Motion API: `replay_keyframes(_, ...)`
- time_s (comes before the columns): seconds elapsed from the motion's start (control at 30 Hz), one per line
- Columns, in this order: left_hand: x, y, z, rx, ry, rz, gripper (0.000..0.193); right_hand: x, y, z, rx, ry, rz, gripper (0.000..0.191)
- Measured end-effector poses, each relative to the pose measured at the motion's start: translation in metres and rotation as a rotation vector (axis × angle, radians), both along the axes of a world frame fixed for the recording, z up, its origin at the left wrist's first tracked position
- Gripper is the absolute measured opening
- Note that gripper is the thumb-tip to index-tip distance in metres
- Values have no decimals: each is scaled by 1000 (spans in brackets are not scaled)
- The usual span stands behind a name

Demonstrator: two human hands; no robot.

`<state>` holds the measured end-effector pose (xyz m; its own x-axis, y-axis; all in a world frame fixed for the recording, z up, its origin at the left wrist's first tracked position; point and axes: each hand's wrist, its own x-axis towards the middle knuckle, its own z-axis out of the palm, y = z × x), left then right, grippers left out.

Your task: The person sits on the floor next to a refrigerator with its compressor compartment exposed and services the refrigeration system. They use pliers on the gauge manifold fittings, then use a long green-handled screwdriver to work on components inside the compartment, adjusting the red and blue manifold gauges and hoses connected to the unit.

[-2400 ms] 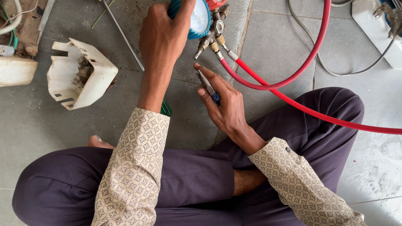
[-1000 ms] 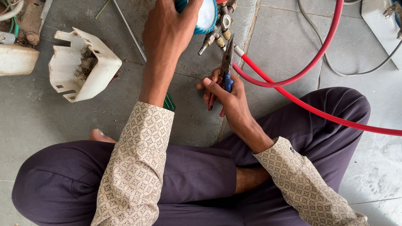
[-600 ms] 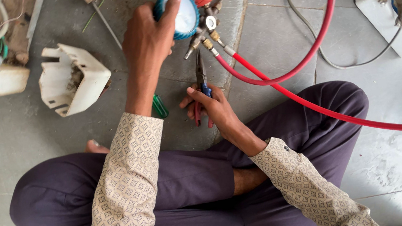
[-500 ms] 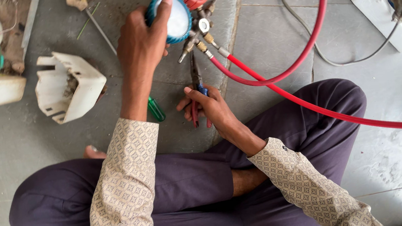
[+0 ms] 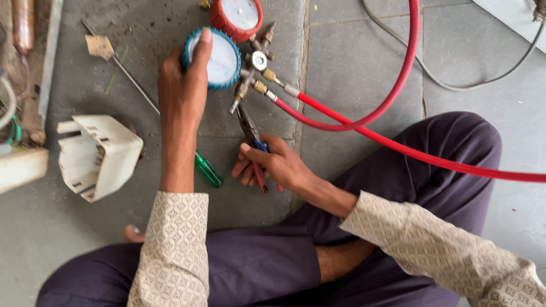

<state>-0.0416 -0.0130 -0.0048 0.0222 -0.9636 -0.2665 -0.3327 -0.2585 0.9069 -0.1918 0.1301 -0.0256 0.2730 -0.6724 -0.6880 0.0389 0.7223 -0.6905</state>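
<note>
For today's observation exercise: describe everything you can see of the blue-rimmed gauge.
The blue-rimmed gauge is round, with a pale dial face inside a blue rubbery ring. It lies face-up on the grey floor, beside a red-rimmed gauge, both joined to a brass-fitted manifold. The left hand grips its left side, fingers curling over the rim.

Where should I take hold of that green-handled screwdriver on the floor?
Take the green handle, which shows just right of the left forearm; come from above on that side. The long shaft runs up-left across the floor, passing under the left hand, so the middle is covered and the handle offers the thicker grip.
</note>
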Motion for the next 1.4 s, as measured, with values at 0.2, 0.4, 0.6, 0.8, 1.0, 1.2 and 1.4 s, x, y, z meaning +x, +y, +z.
replay_keyframes(0.2, -3, -7, -9, 38, 73, 18, 60, 0, -7, 23, -31, -25, 86, 52)
replay_keyframes(0.4, -5, -7, -13, 11, 69, 28, 58, -1, -2, 31, 57, -124, 57, 53)
replay_keyframes(0.6, -9, -7, -3, -27, 91, -49, 58, 1, 1, -1, -97, -70, -5, 44)
replay_keyframes(0.8, -19, -10, -5, 123, 193, 13, 55, -4, -5, -4, 28, -102, -38, 41)
replay_keyframes(1.0, -30, -14, -31, 375, 316, 292, 68, -18, -24, 3, 188, -149, -115, 43)
replay_keyframes(1.2, -27, -11, -43, 364, 387, 237, 69, -21, -29, 4, 276, -164, -123, 43)
replay_keyframes(1.4, -39, -11, -31, 269, 581, 189, 48, -19, -28, 2, 278, -176, -147, 40)
